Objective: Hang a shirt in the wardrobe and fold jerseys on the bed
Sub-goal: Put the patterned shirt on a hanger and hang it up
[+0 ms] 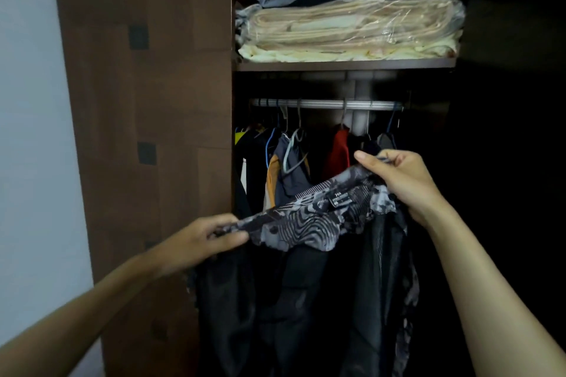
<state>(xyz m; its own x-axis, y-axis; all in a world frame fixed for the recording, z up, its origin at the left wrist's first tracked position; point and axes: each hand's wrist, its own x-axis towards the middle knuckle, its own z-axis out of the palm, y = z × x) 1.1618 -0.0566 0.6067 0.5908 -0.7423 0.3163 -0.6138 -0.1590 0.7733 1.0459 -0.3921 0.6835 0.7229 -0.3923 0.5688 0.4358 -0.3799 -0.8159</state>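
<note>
A patterned grey-and-black shirt (318, 217) is held stretched at the neckline before the open wardrobe (141, 131), its thin, limp fabric pinched at one shoulder by the left hand (199, 242) and at the other by the right hand (398, 177), apparently so a hanger can be fitted beneath the metal rail (327, 104), where garments hang.

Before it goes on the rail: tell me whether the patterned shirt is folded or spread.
Spread: the grey-and-black patterned shirt is stretched between left hand and right hand, hanging open.

Both arms outstretched — left hand (199, 239) and right hand (395, 177) pinching, fingers curled.
</note>
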